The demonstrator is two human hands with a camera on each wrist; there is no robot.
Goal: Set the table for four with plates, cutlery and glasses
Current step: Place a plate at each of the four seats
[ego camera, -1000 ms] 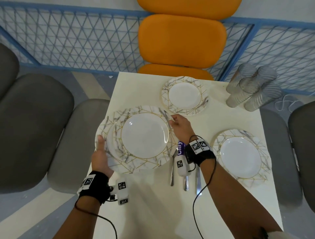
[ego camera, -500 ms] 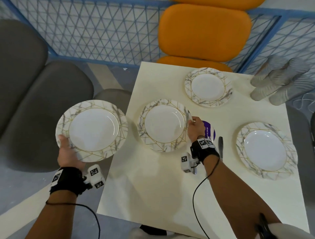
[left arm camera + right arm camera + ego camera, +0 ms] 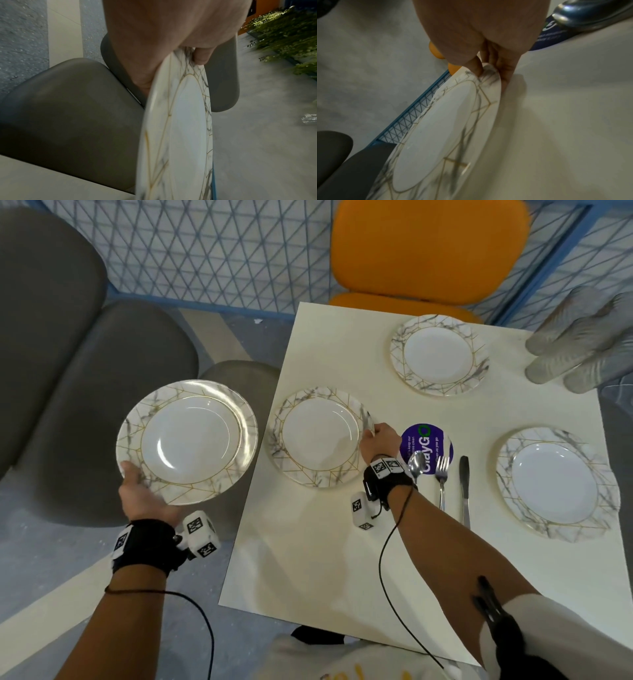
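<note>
Blue mesh fencing (image 3: 212, 251) runs behind a cream table (image 3: 308, 559), with an orange chair (image 3: 428, 244) at the far side and grey chairs (image 3: 113, 392) to your left. Your left hand (image 3: 145, 498) holds a marbled plate (image 3: 186, 440) out in the air over the grey seat, clear of the table edge; the thumb lies on top of the near rim and the fingers are curled beneath it, so the rim sits clamped between them. Your right hand (image 3: 376, 441) pinches the right rim of a second plate (image 3: 318, 436) at the table's left edge, thumb on top and fingers tucked under the lip, with that side tilted up a little. Two more plates lie flat, one at the far side (image 3: 440, 354) and one on the right (image 3: 556, 484). Just right of your wrist, a spoon (image 3: 416, 465), a fork (image 3: 442, 474) and a knife (image 3: 464, 484) lie side by side, the spoon and fork overlapping a purple sticker (image 3: 428, 445). Ribbed glasses (image 3: 579, 344) cluster at the far right corner.
</note>
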